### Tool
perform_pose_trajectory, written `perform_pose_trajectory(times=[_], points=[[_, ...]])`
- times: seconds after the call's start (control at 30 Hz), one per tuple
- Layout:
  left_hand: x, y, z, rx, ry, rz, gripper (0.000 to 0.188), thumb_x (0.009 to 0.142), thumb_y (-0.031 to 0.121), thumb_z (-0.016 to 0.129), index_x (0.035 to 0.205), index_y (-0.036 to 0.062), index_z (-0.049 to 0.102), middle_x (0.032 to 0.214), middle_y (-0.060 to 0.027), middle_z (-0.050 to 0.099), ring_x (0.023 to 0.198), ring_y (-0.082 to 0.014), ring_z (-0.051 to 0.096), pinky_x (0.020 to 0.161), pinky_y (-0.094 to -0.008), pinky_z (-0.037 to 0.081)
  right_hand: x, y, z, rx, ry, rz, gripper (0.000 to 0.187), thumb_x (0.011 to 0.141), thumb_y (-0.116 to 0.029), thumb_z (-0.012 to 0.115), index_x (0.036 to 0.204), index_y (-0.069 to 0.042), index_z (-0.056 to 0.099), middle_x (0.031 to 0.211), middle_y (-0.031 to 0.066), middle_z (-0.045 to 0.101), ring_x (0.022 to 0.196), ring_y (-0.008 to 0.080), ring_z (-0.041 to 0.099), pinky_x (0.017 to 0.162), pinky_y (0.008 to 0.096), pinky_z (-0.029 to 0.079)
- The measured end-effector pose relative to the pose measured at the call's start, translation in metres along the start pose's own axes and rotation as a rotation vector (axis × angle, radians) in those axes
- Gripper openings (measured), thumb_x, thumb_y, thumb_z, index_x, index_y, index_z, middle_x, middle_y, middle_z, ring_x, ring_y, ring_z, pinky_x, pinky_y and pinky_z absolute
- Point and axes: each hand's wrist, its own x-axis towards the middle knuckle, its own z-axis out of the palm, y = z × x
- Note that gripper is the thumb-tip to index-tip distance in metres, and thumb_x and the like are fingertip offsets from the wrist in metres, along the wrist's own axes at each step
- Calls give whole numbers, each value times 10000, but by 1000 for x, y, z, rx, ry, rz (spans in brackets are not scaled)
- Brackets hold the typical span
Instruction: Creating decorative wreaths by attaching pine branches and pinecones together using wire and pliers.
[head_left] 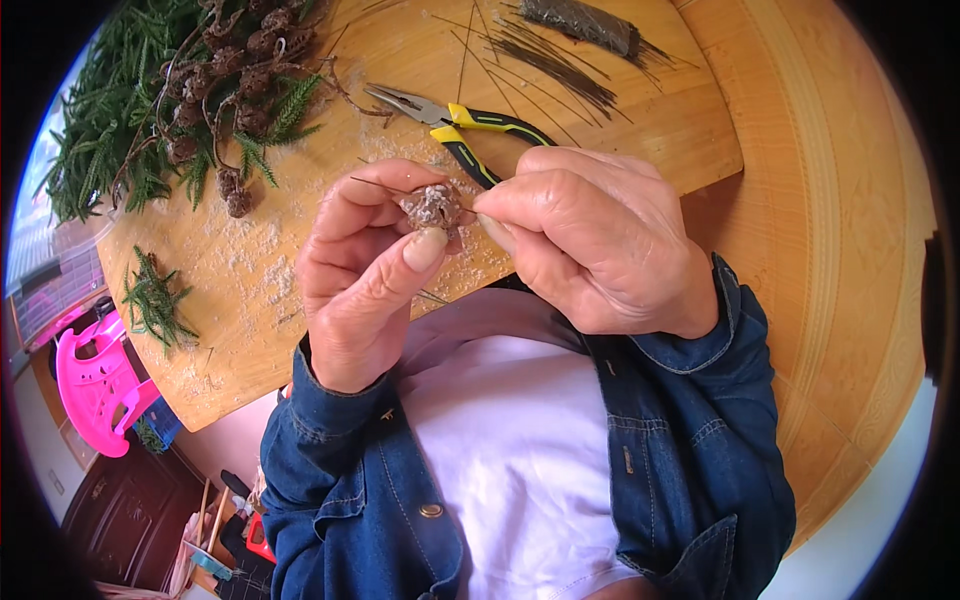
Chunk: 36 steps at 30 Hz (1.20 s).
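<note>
Between the thumb and fingers of my left hand (365, 270) is a small brown pine cone (432, 208) dusted with white flakes. A thin dark wire (372, 184) sticks out from its left side. My right hand (600, 235) pinches the wire's other end close to the cone's right side; the fingertips hide most of that end. Just beyond my hands, needle-nose pliers (455, 120) with yellow and black handles lie on the wooden table (640, 150), their jaws pointing to the far left.
A heap of green artificial fir sprigs (110, 120) and wired brown pine cones (255, 60) covers the far left. Loose dark wires (555, 65) lie at the far right beside a wrapped wire bundle (580, 25). One sprig (155, 300) rests near the left edge. A pink plastic chair (95, 385) stands beyond.
</note>
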Motion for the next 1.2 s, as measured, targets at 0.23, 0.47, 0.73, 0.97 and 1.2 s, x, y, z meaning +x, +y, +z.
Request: perform_pose_trajectory(times=[0.23, 0.47, 0.73, 0.97, 1.2], points=[[5, -3, 2, -50, -38, 28, 339, 848, 35, 604, 1168, -26, 511, 1115, -125, 578, 964, -165, 553, 887, -295, 441, -2, 0, -1, -28, -11, 2, 270, 675, 107, 657, 924, 14, 609, 672, 114, 553, 540, 252, 555, 470, 322, 432], [11, -7, 8, -83, -66, 19, 339, 860, 65, 589, 1177, -24, 505, 1143, -135, 570, 984, -177, 543, 903, -312, 422, -3, 0, -3, -63, -10, -1, 269, 673, 107, 658, 920, 15, 602, 681, 116, 560, 563, 254, 580, 483, 314, 448], [13, -8, 23, -1, 25, 4, 321, 923, 132, 554, 1197, -31, 516, 1122, -102, 580, 958, -142, 545, 879, -283, 428, -4, 1, -4, -124, 3, -1, 273, 661, 110, 665, 909, 15, 599, 698, 118, 572, 577, 266, 589, 495, 316, 460], [9, -4, 17, 222, 14, 17, 281, 949, 131, 538, 1165, -46, 561, 1041, -54, 586, 889, -108, 533, 821, -234, 427, -6, -1, -4, -134, -20, 6, 288, 652, 109, 667, 915, 15, 597, 723, 131, 572, 598, 278, 592, 504, 331, 466], [7, -5, 21, 115, 56, 17, 251, 945, 113, 544, 1128, -57, 575, 1008, -44, 583, 842, -94, 505, 789, -222, 412, -4, -4, -6, -163, -84, 6, 301, 649, 101, 666, 928, 15, 594, 743, 142, 572, 611, 288, 591, 517, 341, 470]])
